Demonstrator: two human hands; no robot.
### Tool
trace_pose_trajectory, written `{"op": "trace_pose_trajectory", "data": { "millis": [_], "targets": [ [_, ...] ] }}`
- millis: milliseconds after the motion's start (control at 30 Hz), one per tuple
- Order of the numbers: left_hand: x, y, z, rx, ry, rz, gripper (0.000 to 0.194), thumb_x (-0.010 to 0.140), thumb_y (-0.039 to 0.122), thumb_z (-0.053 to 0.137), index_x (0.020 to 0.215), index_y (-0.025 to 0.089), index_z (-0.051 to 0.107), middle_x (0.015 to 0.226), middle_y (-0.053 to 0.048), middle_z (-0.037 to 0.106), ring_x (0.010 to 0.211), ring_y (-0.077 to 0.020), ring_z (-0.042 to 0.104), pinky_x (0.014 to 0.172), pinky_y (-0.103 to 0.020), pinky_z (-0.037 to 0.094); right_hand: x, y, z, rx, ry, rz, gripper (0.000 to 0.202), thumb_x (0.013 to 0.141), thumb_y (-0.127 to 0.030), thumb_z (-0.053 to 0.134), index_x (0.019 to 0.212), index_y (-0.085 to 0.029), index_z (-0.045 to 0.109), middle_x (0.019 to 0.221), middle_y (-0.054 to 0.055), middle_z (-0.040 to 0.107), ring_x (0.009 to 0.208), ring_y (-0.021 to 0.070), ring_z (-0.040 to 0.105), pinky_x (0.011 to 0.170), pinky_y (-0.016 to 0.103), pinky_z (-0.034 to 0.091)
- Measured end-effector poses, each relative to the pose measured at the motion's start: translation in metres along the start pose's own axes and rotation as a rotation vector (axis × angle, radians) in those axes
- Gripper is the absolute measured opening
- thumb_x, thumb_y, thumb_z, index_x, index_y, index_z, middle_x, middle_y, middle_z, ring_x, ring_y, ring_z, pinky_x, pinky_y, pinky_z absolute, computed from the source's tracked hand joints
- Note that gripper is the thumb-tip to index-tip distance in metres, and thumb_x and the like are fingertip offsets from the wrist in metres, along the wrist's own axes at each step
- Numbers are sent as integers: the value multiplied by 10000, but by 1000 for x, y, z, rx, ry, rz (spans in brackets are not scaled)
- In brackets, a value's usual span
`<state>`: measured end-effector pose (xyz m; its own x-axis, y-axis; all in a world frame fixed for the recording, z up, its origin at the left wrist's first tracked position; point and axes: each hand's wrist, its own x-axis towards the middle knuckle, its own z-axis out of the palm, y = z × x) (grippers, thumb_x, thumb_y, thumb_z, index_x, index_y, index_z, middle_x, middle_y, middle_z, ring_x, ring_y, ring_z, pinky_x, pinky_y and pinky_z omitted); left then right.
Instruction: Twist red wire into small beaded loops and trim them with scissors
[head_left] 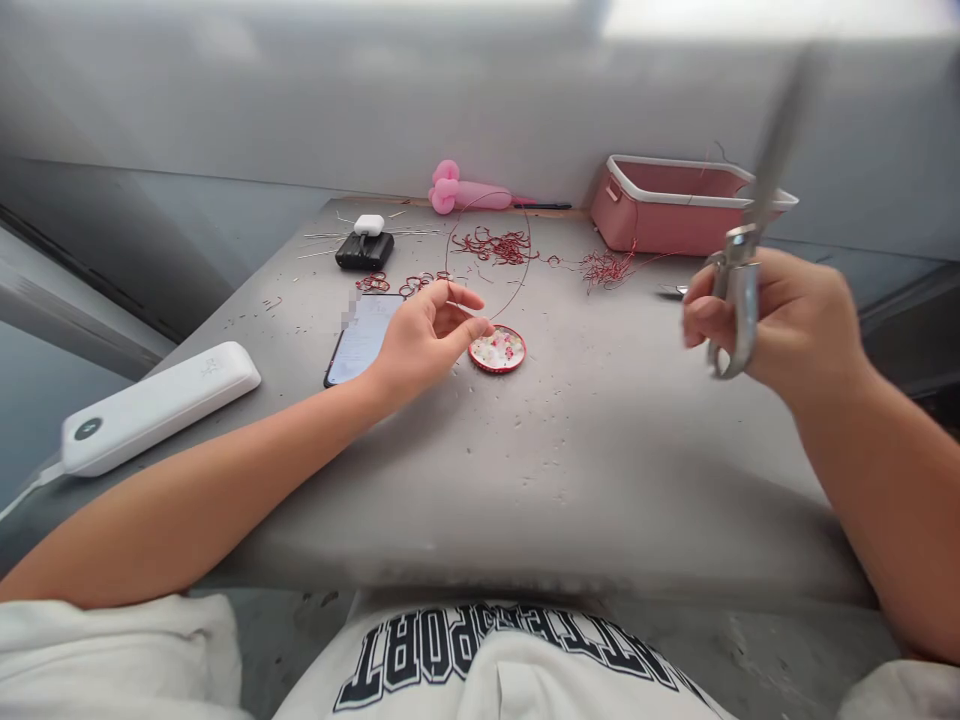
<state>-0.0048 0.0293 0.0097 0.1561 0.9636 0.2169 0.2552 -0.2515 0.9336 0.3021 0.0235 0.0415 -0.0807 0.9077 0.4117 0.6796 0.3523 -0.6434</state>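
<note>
While the left hand (427, 335) pinches a thin red wire loop (517, 270) between its fingers just beside the round red dish of beads (498, 350), the right hand (780, 315) grips blurred metal scissors (742, 290), fingers closed through their handles, raised above the grey counter (600, 450).

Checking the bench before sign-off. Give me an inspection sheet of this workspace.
Surface: grey table, speckled with small scraps.
Job's things: thin wire looped up from the left hand; scissors; red-rimmed dish of small pieces.
Clutter: red wire bits, pink bin, pink balloon, phone, black case.
Hands: left hand pinches the wire beside the dish; right hand holds the scissors raised, blurred.
Cables: one from the white power bank.
Surroundings: grey wall behind.
</note>
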Motion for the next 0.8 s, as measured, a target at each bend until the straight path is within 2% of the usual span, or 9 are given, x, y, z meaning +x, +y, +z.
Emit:
{"op": "trace_pose_trajectory", "data": {
  "millis": [33, 100, 133, 233, 300, 400, 800],
  "targets": [
    [2, -4, -2, 52, 19, 42, 131, 873, 232, 673, 973, 192, 598, 859, -34, 757, 842, -175, 734, 767, -320, 552, -4, -6, 5, 291, -115, 19, 634, 722, -831, 639, 752, -207, 531, 624, -5, 524, 561, 143, 550, 560, 307, 458],
    [5, -10, -4, 147, 40, 117, 116, 875, 216, 651, 973, 189, 595, 851, -33, 744, 838, -167, 722, 813, -330, 558, -13, -20, 16, 682, -500, 132, 738, 714, -944, 479, 694, -208, 527, 592, -12, 495, 535, 149, 562, 529, 301, 487],
    [6, -13, -4, 177, 49, 141, 113, 875, 209, 644, 975, 189, 595, 847, -32, 737, 841, -165, 718, 830, -332, 559, -18, -27, 21, 786, -674, 210, 737, 724, -943, 466, 683, -209, 517, 591, -8, 504, 548, 154, 576, 529, 296, 506],
    [5, -15, -4, 209, 58, 170, 120, 869, 203, 647, 979, 189, 601, 845, -23, 725, 847, -159, 713, 852, -326, 563, -34, -41, 35, 976, -936, 349, 726, 726, -932, 487, 669, -208, 461, 562, -18, 488, 489, 132, 512, 445, 266, 495],
    [4, -15, -3, 228, 54, 192, 121, 863, 204, 656, 974, 191, 608, 853, -17, 722, 845, -154, 709, 869, -324, 565, -41, -43, 43, 1023, -1003, 401, 725, 750, -926, 457, 671, -206, 442, 543, -20, 473, 463, 126, 485, 403, 257, 479],
    [1, -14, 0, 259, 39, 218, 115, 862, 214, 663, 967, 196, 620, 869, -13, 725, 854, -159, 712, 905, -340, 558, -46, -40, 48, 1026, -1035, 385, 718, 762, -919, 450, 677, -206, 432, 528, -31, 448, 442, 118, 467, 393, 257, 487],
    [-3, -12, 3, 335, 6, 257, 88, 879, 222, 648, 960, 210, 616, 825, 3, 723, 841, -162, 721, 853, -310, 551, -39, -37, 46, 966, -956, 341, 710, 743, -917, 478, 671, -214, 413, 518, -47, 403, 442, 121, 465, 385, 252, 496]
  ]
}}
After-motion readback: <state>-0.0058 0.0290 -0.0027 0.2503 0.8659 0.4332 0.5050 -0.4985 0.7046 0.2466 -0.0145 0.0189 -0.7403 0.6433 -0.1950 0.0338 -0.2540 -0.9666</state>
